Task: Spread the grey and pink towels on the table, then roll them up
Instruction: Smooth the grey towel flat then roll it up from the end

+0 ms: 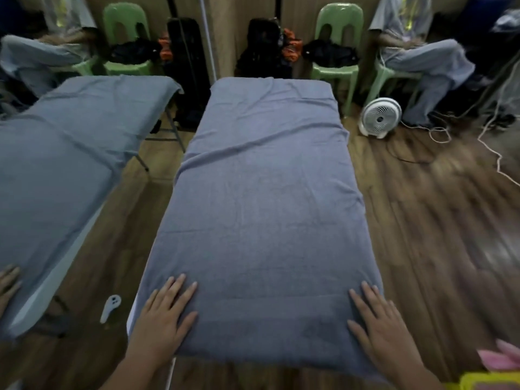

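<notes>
Across the narrow table point(131, 319), grey towel point(267, 220) lies spread: long terry rectangle, diagonal creases at far end. Left hand point(163, 313) and right hand point(380, 325) press flat-fingered on its near corners, well apart. Pink towel point(498, 356), probably, blurred at lower right.

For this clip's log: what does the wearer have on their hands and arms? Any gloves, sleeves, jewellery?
Nothing is worn that shows. The left hand and right hand are bare, with no gloves, rings, watch or bracelet. The forearms are uncovered down to the frame's lower edge, so no sleeve is in view. The nails look short and unpainted.
</notes>
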{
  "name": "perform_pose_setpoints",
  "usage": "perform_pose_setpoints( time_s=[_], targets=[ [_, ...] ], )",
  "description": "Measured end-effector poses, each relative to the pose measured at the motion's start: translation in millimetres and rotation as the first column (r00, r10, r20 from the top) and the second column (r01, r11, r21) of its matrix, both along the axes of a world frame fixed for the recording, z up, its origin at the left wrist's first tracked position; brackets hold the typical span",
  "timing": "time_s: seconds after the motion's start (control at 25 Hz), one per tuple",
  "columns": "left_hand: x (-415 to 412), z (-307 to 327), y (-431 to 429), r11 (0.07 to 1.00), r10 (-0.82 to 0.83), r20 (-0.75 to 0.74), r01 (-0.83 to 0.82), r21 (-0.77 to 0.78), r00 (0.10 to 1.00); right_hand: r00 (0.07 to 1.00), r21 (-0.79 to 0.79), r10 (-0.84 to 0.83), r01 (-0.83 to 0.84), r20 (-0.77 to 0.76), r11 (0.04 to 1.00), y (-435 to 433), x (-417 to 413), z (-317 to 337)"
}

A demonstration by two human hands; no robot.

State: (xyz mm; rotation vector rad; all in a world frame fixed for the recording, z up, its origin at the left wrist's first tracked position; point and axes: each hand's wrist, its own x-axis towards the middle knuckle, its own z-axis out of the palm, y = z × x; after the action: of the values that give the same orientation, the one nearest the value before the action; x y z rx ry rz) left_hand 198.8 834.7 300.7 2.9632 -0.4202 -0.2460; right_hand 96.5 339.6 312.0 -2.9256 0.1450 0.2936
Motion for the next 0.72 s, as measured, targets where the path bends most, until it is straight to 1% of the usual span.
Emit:
perform_pose_setpoints(
  time_s=[0.08, 0.16, 0.24, 0.28, 0.32, 0.36, 0.4, 0.44, 0.48, 0.52, 0.6, 0.72],
  targets=[
    [4.9, 1.3, 12.0, 0.998, -0.062, 0.0, 0.062, -0.007, 0.998, 0.999, -0.018, -0.05, 0.05, -0.019, 0.999, -0.9, -17.7, -4.2],
    [13.0, 4.2, 20.9, 0.996, -0.092, 0.008, 0.092, -0.015, 0.996, 0.998, -0.043, -0.051, 0.049, -0.039, 0.998, 6.7, -29.2, -1.4],
    [15.5, 8.6, 19.4, 0.999, -0.035, 0.011, 0.035, -0.033, 0.999, 0.999, -0.047, 0.038, -0.039, -0.028, 0.998, 28.0, -35.4, 7.8],
    [12.1, 12.1, 11.5, 0.998, -0.026, 0.017, 0.027, -0.052, 1.0, 0.993, -0.026, 0.115, -0.115, -0.009, 0.993, 44.4, -38.5, 12.5],
    [4.6, 15.6, -0.4, 0.992, -0.078, 0.032, 0.081, -0.097, 0.996, 0.977, -0.001, 0.213, -0.213, 0.019, 0.977, 64.1, -43.1, 14.1],
    [-7.7, 17.6, -15.7, 0.966, -0.208, 0.053, 0.214, -0.146, 0.977, 0.946, 0.008, 0.319, -0.32, 0.056, 0.947, 84.5, -46.9, 10.9],
    [-26.0, 15.1, -33.0, 0.906, -0.383, 0.088, 0.392, -0.159, 0.92, 0.917, 0.008, 0.394, -0.395, 0.057, 0.918, 105.1, -49.1, 7.9],
    [-46.8, 10.1, -50.1, 0.828, -0.536, 0.099, 0.545, -0.131, 0.838, 0.9, 0.004, 0.433, -0.434, 0.046, 0.901, 123.9, -49.7, 3.2],
    [-62.0, 5.6, -63.7, 0.777, -0.618, 0.083, 0.624, -0.088, 0.782, 0.899, 0.006, 0.436, -0.436, 0.027, 0.9, 138.4, -48.0, -1.1],
    [-68.4, 2.7, -70.7, 0.775, -0.625, 0.05, 0.627, -0.083, 0.779, 0.907, 0.005, 0.42, -0.42, 0.032, 0.907, 147.4, -46.0, -4.1],
    [-61.4, 5.2, -67.7, 0.841, -0.523, 0.059, 0.527, -0.123, 0.85, 0.931, -0.003, 0.355, -0.356, 0.079, 0.934, 144.9, -42.5, 2.0],
    [-42.3, 11.0, -25.0, 0.892, -0.446, 0.056, 0.449, -0.046, 0.893, 0.964, -0.047, 0.227, -0.222, 0.137, 0.974, 93.8, -52.3, 13.7]
  ],
)
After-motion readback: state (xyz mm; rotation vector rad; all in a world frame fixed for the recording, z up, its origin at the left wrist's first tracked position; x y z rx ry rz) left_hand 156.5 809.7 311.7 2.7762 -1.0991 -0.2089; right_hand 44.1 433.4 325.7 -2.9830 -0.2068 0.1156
